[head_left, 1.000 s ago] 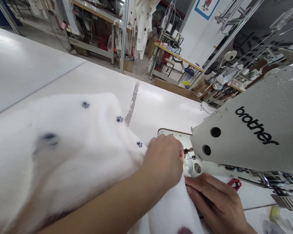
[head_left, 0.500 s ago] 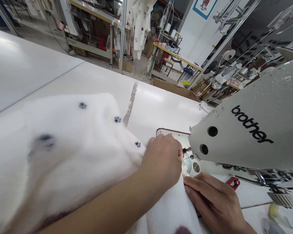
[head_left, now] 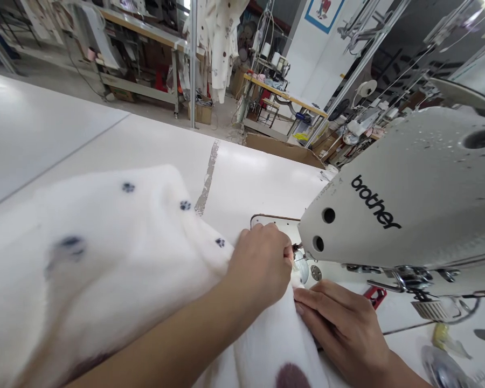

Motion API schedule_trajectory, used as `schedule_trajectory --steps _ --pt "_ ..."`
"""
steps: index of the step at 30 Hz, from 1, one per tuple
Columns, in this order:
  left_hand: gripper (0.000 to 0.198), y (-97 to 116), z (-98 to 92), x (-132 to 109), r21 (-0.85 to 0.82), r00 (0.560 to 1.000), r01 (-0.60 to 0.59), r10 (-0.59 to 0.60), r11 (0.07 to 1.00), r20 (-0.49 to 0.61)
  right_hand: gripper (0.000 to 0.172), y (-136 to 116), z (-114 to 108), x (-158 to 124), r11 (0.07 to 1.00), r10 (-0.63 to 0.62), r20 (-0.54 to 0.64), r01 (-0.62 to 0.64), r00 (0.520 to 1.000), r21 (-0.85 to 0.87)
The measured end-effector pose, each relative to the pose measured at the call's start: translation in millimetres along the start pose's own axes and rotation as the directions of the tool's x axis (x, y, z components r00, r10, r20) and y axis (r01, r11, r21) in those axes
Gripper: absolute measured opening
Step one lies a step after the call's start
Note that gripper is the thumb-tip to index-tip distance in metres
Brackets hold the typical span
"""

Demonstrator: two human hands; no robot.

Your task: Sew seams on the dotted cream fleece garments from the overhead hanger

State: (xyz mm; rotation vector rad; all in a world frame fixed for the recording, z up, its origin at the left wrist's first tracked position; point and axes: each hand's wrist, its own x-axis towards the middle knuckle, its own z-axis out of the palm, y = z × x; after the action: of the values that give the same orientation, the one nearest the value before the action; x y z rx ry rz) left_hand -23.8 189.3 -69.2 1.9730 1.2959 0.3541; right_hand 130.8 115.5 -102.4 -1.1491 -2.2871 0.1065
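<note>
camera view shifts relative to the frame half a second earlier: the sewing machine (head_left: 412, 210) sits farther left in the picture and shows more of its head. both hands keep their positions at its needle end.

work item: white plush fabric (head_left: 145, 231) with dark paw prints. it lies across the white table (head_left: 254, 172), left of the machine, and extends beneath both hands toward the needle area. its left part is blurred, and the large print there is hard to read. one brown-purple spot is cut off by the lower edge; another dark patch is partly covered by the left forearm.

left hand (head_left: 262, 264): rests on the fabric beside the needle end, fingers curled inward. the fingertips are mostly hidden; whether they grip the cloth or only press it cannot be told. this hand also blocks part of the stitching area, so the needle point and the seam are not readable.

right hand (head_left: 343, 323): thumb and index finger pinch the fabric edge just below the needle area. the remaining fingers are folded and partly concealed.

adjacent items: a red tool (head_left: 374, 296) shows only in part behind the right hand. a small yellow object (head_left: 440, 335) and a clear round object (head_left: 442, 369), cut off below, lie at lower right; neither is identifiable.
</note>
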Motion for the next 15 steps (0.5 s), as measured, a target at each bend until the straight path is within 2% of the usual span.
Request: schedule_trajectory --steps 4,10,15 --pt "0.017 3 -2.1 1 0.023 1.000 0.008 -0.009 1.000 0.020 0.016 1 -1 0 1.000 0.003 -0.006 -0.003 1.000 -0.012" --pt "0.015 7 -4.4 3 0.060 0.999 0.002 -0.004 0.998 0.033 0.016 -1 -7 -4 1.000 -0.027 -0.084 0.028 0.996 0.013" --pt "0.013 8 -4.4 4 0.015 0.999 0.003 -0.004 1.000 0.032 0.012 2 -12 -7 0.997 -0.022 -0.118 0.030 0.993 0.067"
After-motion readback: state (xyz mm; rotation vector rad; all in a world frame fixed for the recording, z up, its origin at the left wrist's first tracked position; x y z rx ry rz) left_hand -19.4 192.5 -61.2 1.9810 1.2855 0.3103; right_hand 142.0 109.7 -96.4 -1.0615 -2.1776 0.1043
